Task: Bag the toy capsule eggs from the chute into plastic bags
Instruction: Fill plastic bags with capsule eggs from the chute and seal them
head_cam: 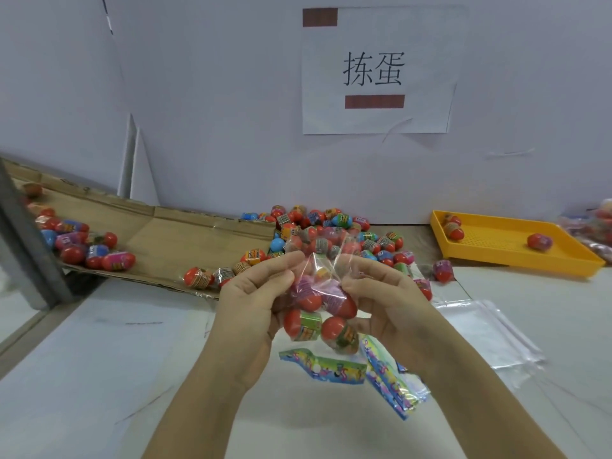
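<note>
Right now, just beside the low end of the chute (159, 240), the left hand (255, 303) and right hand (387, 299) both pinch the mouth of a plastic bag (318, 289) loaded with capsule eggs (303, 324), so a slack pinch could spill them out.

We face a plain pale wall (215, 94), evenly lit. A paper sign (377, 120) hangs on it, with two brown tape strips (320, 17) and two large printed characters. At the left we see a grey post (29, 243) and white boards (132, 167) leaning on the wall. Below us lies a white surface (99, 376).
</note>
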Demonstrator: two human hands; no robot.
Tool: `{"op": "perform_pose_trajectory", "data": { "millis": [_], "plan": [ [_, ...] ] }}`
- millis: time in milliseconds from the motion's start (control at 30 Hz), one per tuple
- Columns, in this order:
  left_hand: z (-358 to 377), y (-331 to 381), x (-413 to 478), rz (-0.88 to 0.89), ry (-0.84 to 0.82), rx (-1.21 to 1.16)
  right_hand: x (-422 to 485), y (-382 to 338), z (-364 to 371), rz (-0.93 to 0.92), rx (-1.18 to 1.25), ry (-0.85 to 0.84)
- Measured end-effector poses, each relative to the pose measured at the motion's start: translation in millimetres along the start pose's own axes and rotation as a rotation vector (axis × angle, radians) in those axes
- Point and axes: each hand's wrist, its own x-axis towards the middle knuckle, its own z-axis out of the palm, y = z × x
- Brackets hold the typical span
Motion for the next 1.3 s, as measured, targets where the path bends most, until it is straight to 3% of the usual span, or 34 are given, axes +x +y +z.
{"op": "perform_pose_trajectory", "data": {
  "millis": [333,667,767,1000,1167,1300],
  "plan": [
    [0,8,-3,0.115,-0.134,-0.019,-5,-7,1,-0.146,0.051,-0.172],
    [-3,9,-4,0.114,-0.268,-0.075,-4,-8,2,-0.196,0.1,-0.167],
    [-2,8,-3,0.136,-0.242,-0.039,-4,-8,1,-0.199,0.089,-0.14],
    [-3,2,-3,0.25,-0.197,0.293,-4,-10,-2,-0.211,0.098,-0.131],
    [-4,1,-2,0.236,-0.231,0.352,-2,-9,-10,-0.247,0.119,-0.08],
    [-4,-3,0,0.26,-0.193,0.272,-3,-16,-15,-0.248,0.159,-0.158]
  ]
}}
